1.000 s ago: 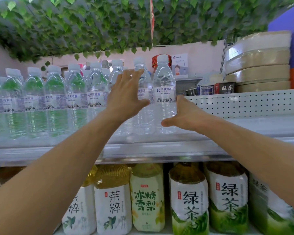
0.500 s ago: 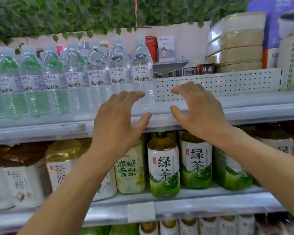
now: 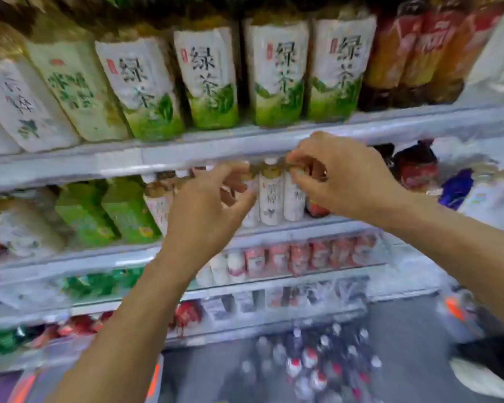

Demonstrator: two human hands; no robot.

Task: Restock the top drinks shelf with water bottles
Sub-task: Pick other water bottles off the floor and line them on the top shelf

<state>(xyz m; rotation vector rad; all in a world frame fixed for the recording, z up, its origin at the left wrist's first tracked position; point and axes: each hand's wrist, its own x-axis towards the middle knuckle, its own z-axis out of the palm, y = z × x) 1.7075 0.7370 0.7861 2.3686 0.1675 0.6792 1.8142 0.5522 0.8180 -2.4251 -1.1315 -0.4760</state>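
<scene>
The view has dropped and the top shelf with its water bottles is out of sight. A pack of clear water bottles with white and red caps (image 3: pixel 312 365) stands on the dark floor at the bottom, blurred. My left hand (image 3: pixel 207 210) and my right hand (image 3: pixel 341 175) hang in the air in front of the middle shelves, well above the pack. Both have loosely curled fingers and hold nothing.
Large green tea bottles (image 3: pixel 213 77) fill the shelf above the hands, with reddish drink bottles (image 3: pixel 419 53) to their right. Small white-labelled bottles (image 3: pixel 271 196) stand behind my hands, and red cans (image 3: pixel 303 254) line the shelf below. A shoe (image 3: pixel 483 370) shows at bottom right.
The camera tilted down from the top water shelf to the lower shelves and floor. Both hands left the shelved water bottles and came down, their fingers now more curled.
</scene>
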